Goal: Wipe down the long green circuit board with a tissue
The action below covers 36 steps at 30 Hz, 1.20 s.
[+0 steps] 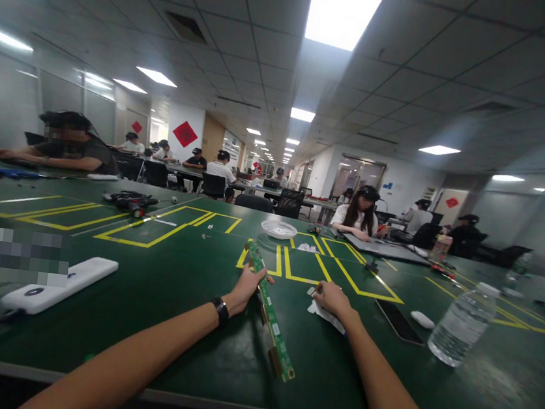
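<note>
My left hand (244, 288), with a dark band at its wrist, grips a long, narrow green circuit board (268, 309) near its upper part. The board is held slanted over the table, its lower end toward me, with brownish tabs along one edge. To its right, my right hand (334, 299) is closed, fingertips together and pointing left, low over the table. A crumpled white sheet (327, 316), perhaps paper or tissue, shows under that hand. Small whitish bits lie by the fingertips; what the fingers pinch is too small to make out.
The green table (178, 345) carries yellow tape outlines. A clear plastic dish (279, 230) stands ahead. Right of me are a phone (397, 321), a white case (422, 320) and a water bottle (464, 325); left, a white power strip (61, 285). People sit across the table.
</note>
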Each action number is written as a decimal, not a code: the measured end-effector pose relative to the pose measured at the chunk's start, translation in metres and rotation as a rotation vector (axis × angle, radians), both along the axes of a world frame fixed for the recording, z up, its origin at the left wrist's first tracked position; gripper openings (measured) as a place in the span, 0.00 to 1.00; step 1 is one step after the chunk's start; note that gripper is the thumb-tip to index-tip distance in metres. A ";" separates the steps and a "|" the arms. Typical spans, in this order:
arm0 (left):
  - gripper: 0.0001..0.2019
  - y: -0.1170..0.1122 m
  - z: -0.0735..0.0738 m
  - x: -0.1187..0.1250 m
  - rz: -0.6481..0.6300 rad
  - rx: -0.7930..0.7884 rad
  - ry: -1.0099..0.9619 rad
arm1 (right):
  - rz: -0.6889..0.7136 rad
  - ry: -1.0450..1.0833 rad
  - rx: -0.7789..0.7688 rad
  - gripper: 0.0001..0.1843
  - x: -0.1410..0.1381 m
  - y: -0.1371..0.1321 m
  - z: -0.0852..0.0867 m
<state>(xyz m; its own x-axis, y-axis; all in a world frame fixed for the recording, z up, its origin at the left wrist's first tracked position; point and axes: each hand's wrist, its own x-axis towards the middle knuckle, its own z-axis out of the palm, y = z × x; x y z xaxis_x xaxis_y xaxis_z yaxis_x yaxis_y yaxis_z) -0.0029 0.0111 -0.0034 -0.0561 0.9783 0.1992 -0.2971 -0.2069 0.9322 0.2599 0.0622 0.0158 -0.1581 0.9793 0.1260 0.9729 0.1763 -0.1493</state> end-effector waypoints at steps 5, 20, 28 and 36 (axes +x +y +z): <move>0.14 -0.002 0.001 0.000 -0.116 -0.028 0.025 | 0.143 0.196 0.046 0.12 -0.019 -0.008 0.004; 0.18 -0.016 0.006 0.011 -0.201 -0.005 0.190 | 0.425 1.042 -0.316 0.14 -0.074 -0.024 -0.009; 0.17 -0.019 0.009 0.010 -0.238 -0.016 0.170 | 0.386 1.165 -0.310 0.17 -0.076 -0.025 -0.007; 0.17 -0.020 0.007 0.011 -0.315 -0.007 0.150 | 0.366 1.141 -0.270 0.17 -0.075 -0.029 -0.005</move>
